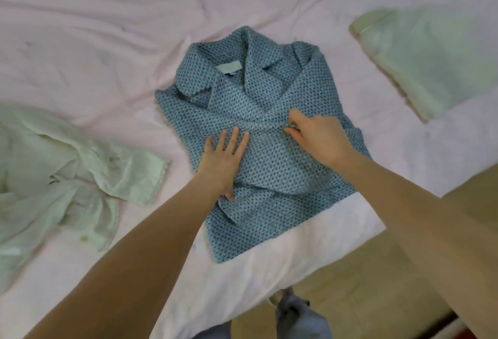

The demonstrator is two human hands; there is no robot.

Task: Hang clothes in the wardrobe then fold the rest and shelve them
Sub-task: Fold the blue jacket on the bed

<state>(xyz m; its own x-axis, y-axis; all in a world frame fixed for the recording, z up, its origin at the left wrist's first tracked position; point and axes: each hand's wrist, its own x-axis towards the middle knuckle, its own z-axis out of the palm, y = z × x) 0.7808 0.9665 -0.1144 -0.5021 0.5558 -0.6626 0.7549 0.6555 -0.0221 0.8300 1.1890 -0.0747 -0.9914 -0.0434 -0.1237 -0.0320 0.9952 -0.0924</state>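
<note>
A crumpled pale green garment [67, 171] is lying at the far left of the pink bed [94, 42]. My left hand [225, 162] is pressing flat, fingers straight, on the blue patterned shirt [258, 134] lying mid-bed near the edge. Its pale neck label [225, 67] is showing no readable writing. My right hand [319, 138] is pinching a fold of the shirt. A folded green cloth [428, 58] is sitting at the right.

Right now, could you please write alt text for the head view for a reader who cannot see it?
A person folds a blue patterned jacket on a pink bed sheet, left hand pressing flat on it, right hand pinching the fabric. A crumpled pale green garment lies left; a folded pale green one lies upper right.
</note>
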